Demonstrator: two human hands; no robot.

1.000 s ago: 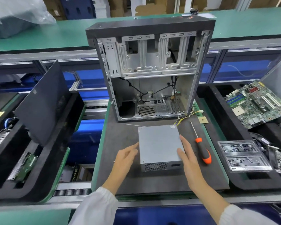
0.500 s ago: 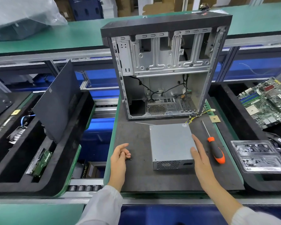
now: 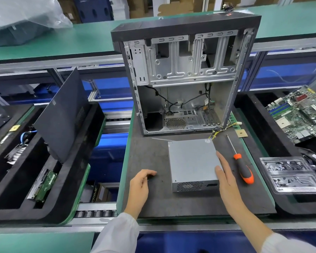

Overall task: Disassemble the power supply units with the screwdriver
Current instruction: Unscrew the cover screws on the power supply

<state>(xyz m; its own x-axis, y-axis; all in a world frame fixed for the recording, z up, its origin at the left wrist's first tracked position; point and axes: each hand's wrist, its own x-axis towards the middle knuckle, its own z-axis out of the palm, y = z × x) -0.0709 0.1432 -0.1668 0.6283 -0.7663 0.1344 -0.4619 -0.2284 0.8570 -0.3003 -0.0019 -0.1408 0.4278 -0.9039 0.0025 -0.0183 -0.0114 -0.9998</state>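
The power supply unit (image 3: 193,161) lies flat on the dark mat (image 3: 150,157), its vented end facing the person, just in front of the open computer case (image 3: 184,81), with a bundle of wires (image 3: 216,131) running from its far corner toward the case. The right hand (image 3: 224,178) rests against its right edge, fingers straight and pressed together, thumb on the top face. The left hand (image 3: 140,187) lies on the mat, apart from the unit, fingers loosely curled; whether they pinch something small cannot be told. The screwdriver (image 3: 242,166) lies untouched just right of the unit, handle nearest the person. The step in hand looks like steadying the box before unscrewing. Done well, the left hand would take over holding the unit firmly so the right can fetch the driver, find the cover screws, and seat the tip squarely.
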